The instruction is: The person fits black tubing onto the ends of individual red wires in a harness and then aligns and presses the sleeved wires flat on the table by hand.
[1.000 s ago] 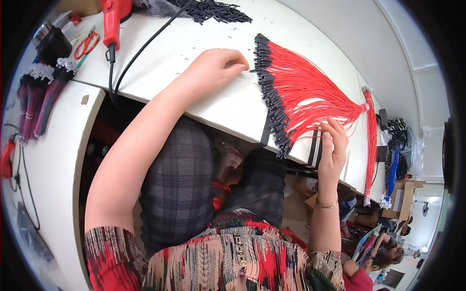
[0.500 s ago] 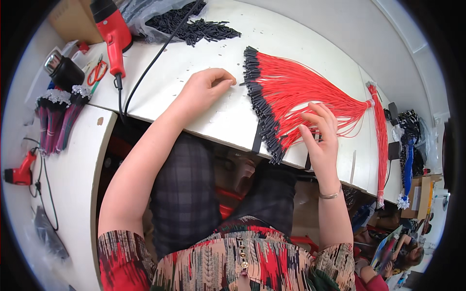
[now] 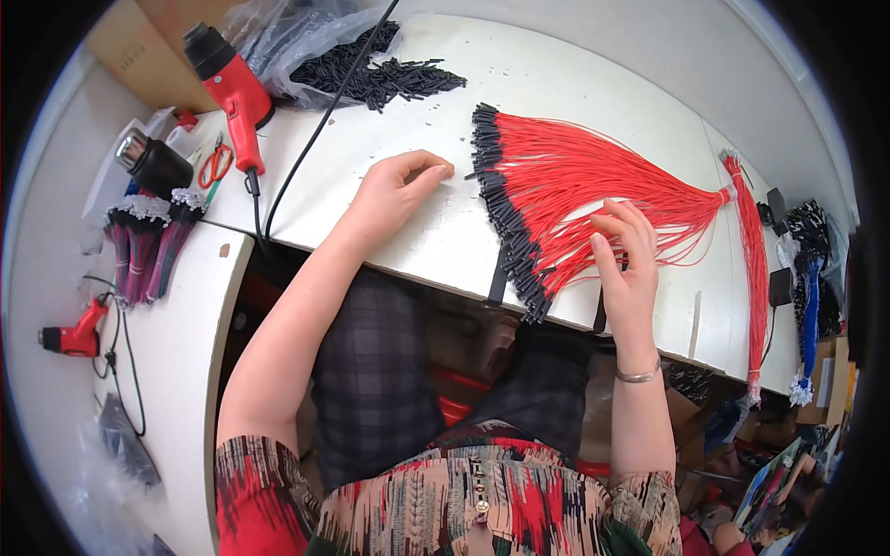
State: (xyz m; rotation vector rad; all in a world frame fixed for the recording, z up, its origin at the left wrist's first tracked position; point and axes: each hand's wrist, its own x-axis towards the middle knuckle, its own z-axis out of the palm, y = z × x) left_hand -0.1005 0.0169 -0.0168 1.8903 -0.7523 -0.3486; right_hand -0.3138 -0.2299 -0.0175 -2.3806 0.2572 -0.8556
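A fan of thin red wires (image 3: 593, 171) lies across the white table, its many ends capped with black tubes (image 3: 501, 204) spread toward my left. The wires draw together into a tied bunch at the far right. My left hand (image 3: 394, 199) rests just left of the black ends, thumb and forefinger pinched together; anything between them is too small to make out. Over the near side of the wires hovers my right hand (image 3: 630, 278), fingers bent and the thumb apart, with nothing visible in it. Whether its fingertips touch the wires I cannot tell.
A heap of loose black tubes (image 3: 371, 79) spills from a clear bag at the back. To the left are a red heat gun (image 3: 243, 120), orange-handled scissors (image 3: 217, 163) and bundled dark wires (image 3: 139, 246). Another red wire bundle (image 3: 749, 269) lies at the right.
The whole view has shifted, so everything sits slightly farther right and lower. Both hands keep nearly the same pose and place beside the wires.
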